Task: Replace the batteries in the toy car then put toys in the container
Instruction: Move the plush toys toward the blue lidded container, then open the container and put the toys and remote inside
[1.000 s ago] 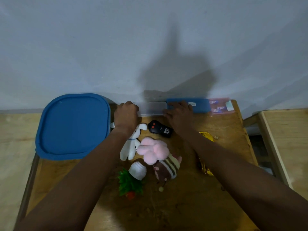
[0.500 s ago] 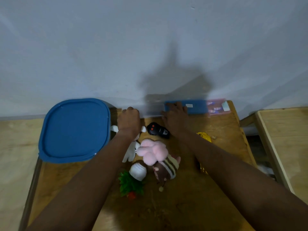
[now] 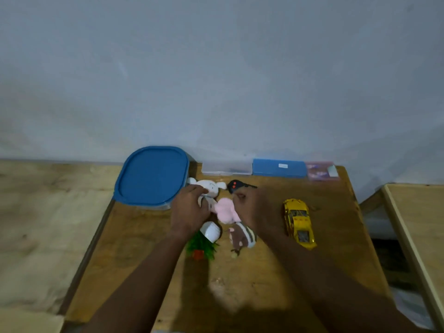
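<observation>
Head view: left hand [image 3: 189,212] and right hand [image 3: 258,210] overlap blurred plush toys [image 3: 225,209] (grip cannot be told)

Both arms are bare from the wrist to the near edge of view. The left arm [image 3: 144,280] shows as a long, slim forearm; the right arm [image 3: 319,280] looks broader toward the near right corner. The left grip [image 3: 189,212] and right grip [image 3: 255,211] are bare too, their fingers [image 3: 195,190] blurred in dim light.

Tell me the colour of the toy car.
Yellow; the toy car shows clearly in the head view.
</observation>
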Demonstrator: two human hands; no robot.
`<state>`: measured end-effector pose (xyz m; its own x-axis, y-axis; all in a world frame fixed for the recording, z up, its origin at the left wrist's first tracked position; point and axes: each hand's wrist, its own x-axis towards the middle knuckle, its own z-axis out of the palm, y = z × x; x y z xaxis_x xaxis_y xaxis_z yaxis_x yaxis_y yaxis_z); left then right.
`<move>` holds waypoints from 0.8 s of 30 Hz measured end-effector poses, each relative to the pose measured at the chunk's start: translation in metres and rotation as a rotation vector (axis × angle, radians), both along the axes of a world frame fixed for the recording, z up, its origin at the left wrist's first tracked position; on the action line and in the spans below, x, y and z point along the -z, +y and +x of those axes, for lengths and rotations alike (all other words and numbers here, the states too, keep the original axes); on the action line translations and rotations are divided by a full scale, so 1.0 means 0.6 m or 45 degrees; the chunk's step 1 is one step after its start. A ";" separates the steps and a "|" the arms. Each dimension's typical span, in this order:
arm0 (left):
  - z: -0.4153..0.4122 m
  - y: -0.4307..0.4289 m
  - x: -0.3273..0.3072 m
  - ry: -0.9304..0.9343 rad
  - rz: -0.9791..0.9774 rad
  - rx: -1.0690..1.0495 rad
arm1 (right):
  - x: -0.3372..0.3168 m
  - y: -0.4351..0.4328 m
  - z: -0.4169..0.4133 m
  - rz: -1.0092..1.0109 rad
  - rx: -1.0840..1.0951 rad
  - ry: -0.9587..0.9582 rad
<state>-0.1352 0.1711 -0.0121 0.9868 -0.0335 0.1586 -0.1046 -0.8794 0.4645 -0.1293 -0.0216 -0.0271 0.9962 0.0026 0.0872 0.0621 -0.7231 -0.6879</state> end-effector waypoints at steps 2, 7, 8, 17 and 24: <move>-0.021 0.030 -0.009 0.003 0.026 -0.089 | -0.016 0.034 -0.026 0.054 0.002 0.072; -0.016 0.145 -0.037 0.046 -0.018 -0.432 | -0.042 0.129 -0.035 0.073 -0.135 0.187; -0.008 0.166 -0.043 0.072 -0.045 -0.483 | -0.046 0.143 -0.027 0.084 -0.159 0.205; 0.092 0.360 -0.041 0.453 -0.028 -0.577 | -0.048 0.286 0.056 0.097 0.226 0.404; 0.136 0.419 -0.001 0.559 -0.082 -0.552 | -0.021 0.340 0.084 0.044 0.469 0.484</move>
<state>-0.0539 0.4228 -0.0117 0.8821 0.3812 -0.2767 0.4688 -0.7677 0.4369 -0.0786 0.1824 -0.0143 0.8920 -0.3497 -0.2865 -0.4500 -0.6265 -0.6364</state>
